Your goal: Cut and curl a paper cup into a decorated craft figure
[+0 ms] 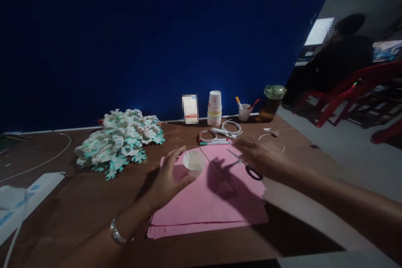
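My left hand (169,180) curves around a white paper cup (194,164), with fingertips at its far left rim and the thumb at its near side. The cup rests on a stack of pink paper sheets (201,205). My right hand (259,155) reaches over the sheets' right side, fingers stretched left and seemingly holding nothing. Just below it lie scissors (253,172) with black handles, blades slightly apart. A thin stick (218,171) lies diagonally across the top sheet. Beyond the sheets' far edge, marker pens (215,143) with red and green parts lie near my right fingertips.
A heap of white, teal-edged paper cutouts (125,138) sits left. Behind are stacked paper cups (215,109), a pen-holding cup (245,113), a lidded amber jar (271,102) and coiled cable (231,127). A power strip (47,186) lies left; a person (348,54) sits beyond the table.
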A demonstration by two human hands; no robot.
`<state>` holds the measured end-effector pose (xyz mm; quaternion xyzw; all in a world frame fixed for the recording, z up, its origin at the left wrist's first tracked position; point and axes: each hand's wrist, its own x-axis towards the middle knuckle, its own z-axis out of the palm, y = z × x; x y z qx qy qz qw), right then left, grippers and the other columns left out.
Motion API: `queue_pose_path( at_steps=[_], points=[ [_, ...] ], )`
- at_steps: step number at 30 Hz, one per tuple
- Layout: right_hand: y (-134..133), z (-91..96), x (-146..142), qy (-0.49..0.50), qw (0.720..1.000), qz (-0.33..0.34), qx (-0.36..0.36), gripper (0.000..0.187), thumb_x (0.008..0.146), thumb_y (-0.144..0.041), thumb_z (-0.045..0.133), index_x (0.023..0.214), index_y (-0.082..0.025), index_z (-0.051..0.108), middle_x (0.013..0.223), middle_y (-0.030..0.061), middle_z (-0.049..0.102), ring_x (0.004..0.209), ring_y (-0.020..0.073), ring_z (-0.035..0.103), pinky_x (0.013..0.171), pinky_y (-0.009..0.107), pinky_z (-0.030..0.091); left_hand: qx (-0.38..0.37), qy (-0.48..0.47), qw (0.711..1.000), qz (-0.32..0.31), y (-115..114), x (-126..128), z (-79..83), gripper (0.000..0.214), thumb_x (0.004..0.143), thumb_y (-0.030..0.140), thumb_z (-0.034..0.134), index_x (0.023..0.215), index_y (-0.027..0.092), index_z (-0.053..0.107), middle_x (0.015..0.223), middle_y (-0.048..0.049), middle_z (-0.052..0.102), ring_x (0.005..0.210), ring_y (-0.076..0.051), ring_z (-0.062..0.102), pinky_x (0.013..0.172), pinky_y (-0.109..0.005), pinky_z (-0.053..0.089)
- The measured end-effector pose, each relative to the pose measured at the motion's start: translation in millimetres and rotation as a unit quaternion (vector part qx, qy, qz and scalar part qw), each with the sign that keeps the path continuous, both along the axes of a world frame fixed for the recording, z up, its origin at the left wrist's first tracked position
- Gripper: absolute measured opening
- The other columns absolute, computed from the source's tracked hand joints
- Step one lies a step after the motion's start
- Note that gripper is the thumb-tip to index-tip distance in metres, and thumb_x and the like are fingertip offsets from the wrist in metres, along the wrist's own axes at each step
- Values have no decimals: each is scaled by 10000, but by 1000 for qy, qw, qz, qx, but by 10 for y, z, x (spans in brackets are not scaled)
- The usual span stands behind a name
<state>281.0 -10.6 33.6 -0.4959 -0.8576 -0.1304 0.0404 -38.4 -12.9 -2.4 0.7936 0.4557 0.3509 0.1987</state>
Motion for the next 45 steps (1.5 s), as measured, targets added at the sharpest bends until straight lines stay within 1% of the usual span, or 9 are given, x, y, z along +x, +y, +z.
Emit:
queue_pose_path(
  at_steps=[2,5,8,16,21,30,37,41,45],
  points=[
    [-180,-75,-222,98,988,99,67,384,995,-194,508,1373,-144,557,1368,148,626,1200,255,633,919,380,579,107,101,987,-58,8,-70,115,650,827,380,743,1402,262,463,1418,-115,530,1338,-305,467,1112,-526,400],
    [-328,-173,-566,159,950,242,116,418,1008,-197,484,1409,-82,508,1429,179,569,1362,278,496,1074,457,493,228,207,942,-130,48,-113,228,199,913,193,618,1106,230,649,1198,-70,670,1188,-245,575,1129,-519,367],
    [-287,-231,-809,192,937,272,102,471,975,-117,493,1441,-55,459,1459,183,538,1397,270,451,1097,448,469,278,241,919,-142,66,-68,236,117,938,157,565,902,203,666,973,-51,712,1006,-217,623,1052,-473,420],
    [-30,-287,-753,215,933,284,47,144,980,-217,589,929,-205,724,1076,48,760,1187,234,623,987,403,493,204,211,931,-215,-49,90,273,137,964,256,564,933,202,686,890,-43,741,873,-198,643,955,-409,445],
    [9,-357,-592,158,935,317,20,189,972,-133,549,1053,-174,714,1224,70,719,1344,234,506,1136,476,383,128,194,938,-257,8,30,327,206,912,289,642,1110,260,689,1105,-21,761,1105,-200,664,1173,-456,289],
    [-43,-494,-638,25,946,293,135,336,956,-112,510,1257,-30,636,1411,171,584,1456,286,346,1211,477,302,70,252,919,-295,79,28,574,375,931,131,518,1259,261,643,1238,-48,722,1313,-214,560,1219,-479,253],
    [-102,-422,-607,24,950,274,148,366,949,-52,416,1204,-112,671,1309,80,667,1295,196,487,1158,396,376,68,196,931,-302,175,80,284,356,919,76,474,1080,296,702,1084,6,765,1151,-177,660,1242,-476,189],
    [-53,-435,-554,25,947,295,129,369,927,-56,425,1195,-126,669,1361,74,633,1368,215,409,1190,439,322,73,218,923,-307,174,96,347,280,944,117,495,1043,282,698,1000,6,769,1044,-183,695,1235,-500,190],
    [7,-528,-547,23,954,281,101,397,918,-56,470,1268,-162,623,1348,45,625,1301,228,459,1236,471,239,56,234,921,-306,163,98,450,233,967,197,517,1086,278,700,1015,-9,769,1012,-194,697,1173,-469,329]
  ],
)
